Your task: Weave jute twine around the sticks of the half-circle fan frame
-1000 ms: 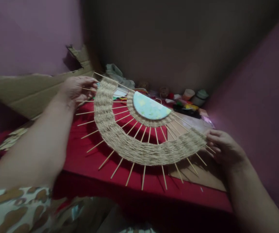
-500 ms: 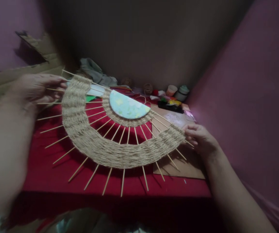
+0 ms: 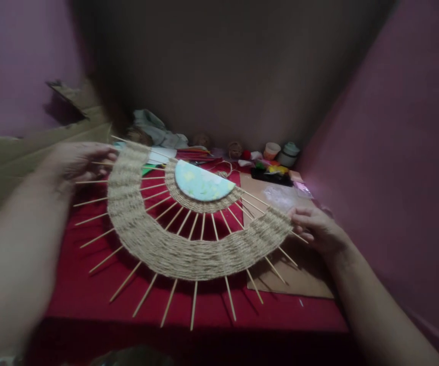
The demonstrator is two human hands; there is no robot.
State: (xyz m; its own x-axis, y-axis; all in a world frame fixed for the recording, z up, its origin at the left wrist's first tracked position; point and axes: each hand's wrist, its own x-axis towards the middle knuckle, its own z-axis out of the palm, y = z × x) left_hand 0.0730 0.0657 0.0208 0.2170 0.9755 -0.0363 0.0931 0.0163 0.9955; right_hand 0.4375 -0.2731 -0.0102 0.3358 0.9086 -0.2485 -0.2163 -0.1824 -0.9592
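Observation:
Between my hands is a half-round woven fan [image 3: 200, 259], raised above the red-covered table [image 3: 100, 300]. Thin wooden sticks [image 3: 179, 218] radiate through its wide twine band and a narrow inner band. At its centre sits a light blue half-disc [image 3: 204, 181] with a yellow and green pattern. My left hand [image 3: 84, 162] is closed at the fan's left end, around the band's edge and a stick. My right hand [image 3: 314, 227] pinches the right end of the band. The fan tilts, its left end higher than its right.
Under the fan's right side lies a brown cardboard sheet [image 3: 291, 274]. Along the back are a grey cloth [image 3: 160, 129], twine balls [image 3: 235, 149], an orange-white cup [image 3: 271, 151], a lidded jar [image 3: 289, 154] and a black tray [image 3: 270, 176]. Large cardboard [image 3: 32, 152] leans at left; a pink wall [image 3: 402, 152] rises at right.
The whole scene, fan and hands included, sits lower in the picture. The fan's left end and my left hand have shifted slightly right. Both hands keep their hold.

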